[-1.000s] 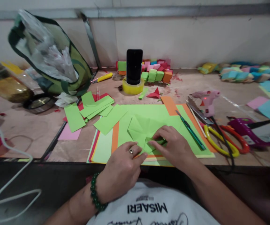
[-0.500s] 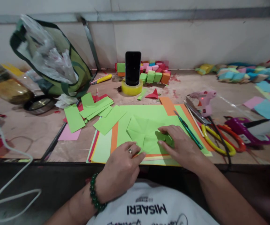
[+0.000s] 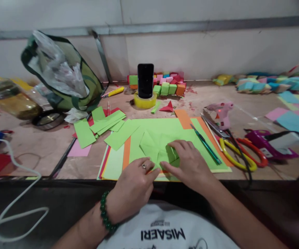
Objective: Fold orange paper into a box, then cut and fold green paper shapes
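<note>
A creased light-green paper square [image 3: 154,147] lies on a stack of green and orange sheets [image 3: 165,126] near the table's front edge. My left hand [image 3: 133,185], with a ring and a green bead bracelet, presses its fingertips on the paper's near corner. My right hand [image 3: 188,162] lies on the paper's right side, its fingers curled over a folded flap and pressing it down. A green-handled craft knife [image 3: 206,145] rests just right of my right hand.
Cut green strips [image 3: 102,126] lie left of the stack. A phone [image 3: 145,81] stands in a yellow tape roll [image 3: 144,101], coloured paper cubes [image 3: 168,84] behind. Scissors [image 3: 239,154] and glue guns [image 3: 220,112] lie right. A green bag [image 3: 61,69] stands left.
My right hand slid right along the fold, then came back left over the flap. My left hand stayed put. The view tilted down slightly.
</note>
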A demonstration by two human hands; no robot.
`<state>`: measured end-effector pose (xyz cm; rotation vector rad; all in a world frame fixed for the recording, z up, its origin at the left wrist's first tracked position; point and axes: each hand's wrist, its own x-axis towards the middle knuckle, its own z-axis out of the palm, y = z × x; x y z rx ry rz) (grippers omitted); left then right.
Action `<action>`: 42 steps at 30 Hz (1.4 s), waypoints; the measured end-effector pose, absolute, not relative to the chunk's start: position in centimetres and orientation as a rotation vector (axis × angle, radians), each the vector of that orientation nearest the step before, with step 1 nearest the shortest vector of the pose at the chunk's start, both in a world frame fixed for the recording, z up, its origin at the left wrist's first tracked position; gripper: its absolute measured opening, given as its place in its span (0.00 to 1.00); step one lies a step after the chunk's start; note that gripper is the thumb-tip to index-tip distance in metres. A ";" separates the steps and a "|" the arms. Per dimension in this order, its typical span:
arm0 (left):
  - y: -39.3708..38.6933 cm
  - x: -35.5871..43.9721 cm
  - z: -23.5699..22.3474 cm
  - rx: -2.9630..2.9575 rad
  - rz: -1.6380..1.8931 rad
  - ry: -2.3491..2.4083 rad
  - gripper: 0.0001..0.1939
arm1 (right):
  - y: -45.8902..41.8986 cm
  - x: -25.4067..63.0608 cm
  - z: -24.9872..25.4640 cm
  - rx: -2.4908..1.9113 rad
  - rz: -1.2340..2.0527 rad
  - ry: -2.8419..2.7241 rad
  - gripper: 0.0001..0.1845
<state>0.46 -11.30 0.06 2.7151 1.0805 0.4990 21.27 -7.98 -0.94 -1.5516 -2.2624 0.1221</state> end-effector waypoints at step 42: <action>-9.6 1.3 -0.5 2.821 0.538 1.337 0.13 | -9.7 21.9 -0.2 -1.232 -0.211 -2.499 0.08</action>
